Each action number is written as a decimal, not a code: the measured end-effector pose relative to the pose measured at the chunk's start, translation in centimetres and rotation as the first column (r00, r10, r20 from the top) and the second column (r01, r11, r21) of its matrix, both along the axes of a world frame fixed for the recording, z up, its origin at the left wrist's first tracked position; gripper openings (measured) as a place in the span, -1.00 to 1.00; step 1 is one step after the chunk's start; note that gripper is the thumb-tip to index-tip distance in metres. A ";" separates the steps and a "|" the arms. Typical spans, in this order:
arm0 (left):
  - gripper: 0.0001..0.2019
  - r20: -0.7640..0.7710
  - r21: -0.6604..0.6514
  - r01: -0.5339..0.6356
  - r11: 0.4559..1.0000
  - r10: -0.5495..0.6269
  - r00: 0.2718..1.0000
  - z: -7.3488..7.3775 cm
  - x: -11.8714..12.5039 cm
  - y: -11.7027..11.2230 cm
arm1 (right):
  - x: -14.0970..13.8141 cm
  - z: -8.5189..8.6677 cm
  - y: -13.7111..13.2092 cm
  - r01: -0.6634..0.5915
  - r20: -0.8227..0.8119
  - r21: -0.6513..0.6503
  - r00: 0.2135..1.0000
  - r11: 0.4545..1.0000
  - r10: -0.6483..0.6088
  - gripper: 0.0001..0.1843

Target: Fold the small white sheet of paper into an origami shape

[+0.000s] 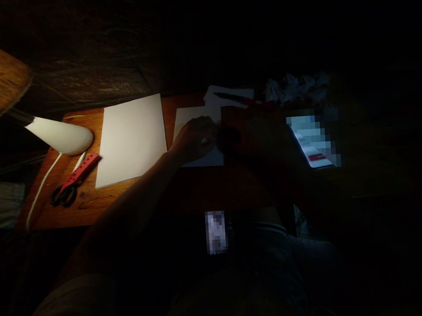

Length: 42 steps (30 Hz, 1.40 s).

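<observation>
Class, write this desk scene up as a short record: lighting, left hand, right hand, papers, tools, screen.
Lighting: lamp at left; right side of the table very dark
Left hand: over the smaller sheet; grip unclear
Right hand: beside the left, in shadow; grip unclear
Papers: large white sheet left of the smaller one; pale crumpled or folded pieces at back right
Tools: red-and-black scissors near the lamp; slim pointed item behind the hands
Screen: lit device, right of the hands, partly pixelated

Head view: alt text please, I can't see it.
Left hand over a paper sheet on a dim wooden table, shadowed right hand beside it. Larger paper and black-handled scissors lie left; a lit screen glows right.
</observation>
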State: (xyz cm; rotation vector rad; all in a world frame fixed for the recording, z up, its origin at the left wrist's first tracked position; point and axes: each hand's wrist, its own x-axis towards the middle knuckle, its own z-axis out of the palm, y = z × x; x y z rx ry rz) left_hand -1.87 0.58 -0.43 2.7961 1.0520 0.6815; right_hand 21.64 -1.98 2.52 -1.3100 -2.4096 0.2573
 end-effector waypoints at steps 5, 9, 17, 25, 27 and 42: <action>-0.88 0.028 -0.035 0.030 0.999 -0.029 0.999 0.2 0.0 -0.1 | 0.0 0.2 -0.3 -0.021 0.037 0.019 0.999 1.000 0.021 -0.72; -0.90 0.041 -0.033 0.038 0.999 -0.037 0.998 0.0 0.0 0.0 | 0.0 0.1 -0.3 -0.032 0.058 0.020 0.998 0.999 0.030 -0.76; -0.92 0.068 -0.043 0.070 0.997 -0.067 0.995 0.2 -0.3 0.1 | -0.3 0.2 -0.4 -0.007 0.052 -0.003 0.999 1.000 0.007 -0.76; -0.96 0.050 -0.037 0.085 0.996 -0.083 0.995 0.5 -0.6 0.3 | -0.2 0.5 -0.3 -0.018 0.077 -0.017 0.997 1.000 0.020 -0.79; -0.96 0.035 -0.032 0.090 0.995 -0.089 0.995 0.5 -0.8 0.3 | -0.2 0.6 -0.3 -0.019 0.093 -0.021 0.995 1.000 0.021 -0.80; -0.93 -0.025 -0.014 0.100 0.995 -0.100 0.995 0.5 -1.2 0.4 | -0.3 0.8 -0.2 -0.059 0.143 -0.043 0.988 0.997 0.065 -0.71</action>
